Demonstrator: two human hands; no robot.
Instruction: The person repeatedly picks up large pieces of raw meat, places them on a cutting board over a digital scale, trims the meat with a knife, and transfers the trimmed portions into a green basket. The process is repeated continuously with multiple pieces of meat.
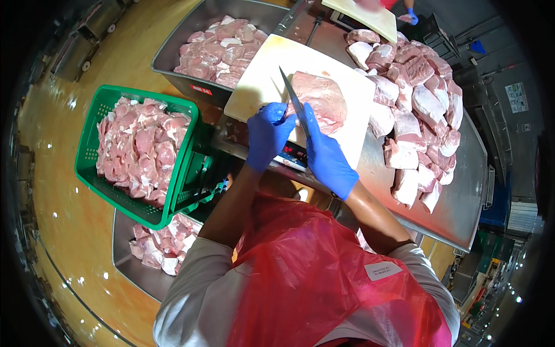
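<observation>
A large piece of raw meat (324, 101) lies on the white cutting board (260, 75). In my blue-gloved right hand (326, 156) is a knife (291, 92), its blade pointing up and to the left along the left edge of the meat. My left hand (269, 136), also in a blue glove, is at the meat's lower left corner. Its fingers are curled in, close to the blade; whatever they pinch is mostly hidden. Below the board, between my wrists, part of a scale with a lit display (293, 152) shows.
Large meat pieces (416, 110) are heaped on the metal table (462, 196) to the right. At left stand a green basket (87, 156) and a grey metal tub (167, 52), both full of cut meat; another metal tub (124, 248) sits lower. Across the table is a person's gloved hand (412, 16).
</observation>
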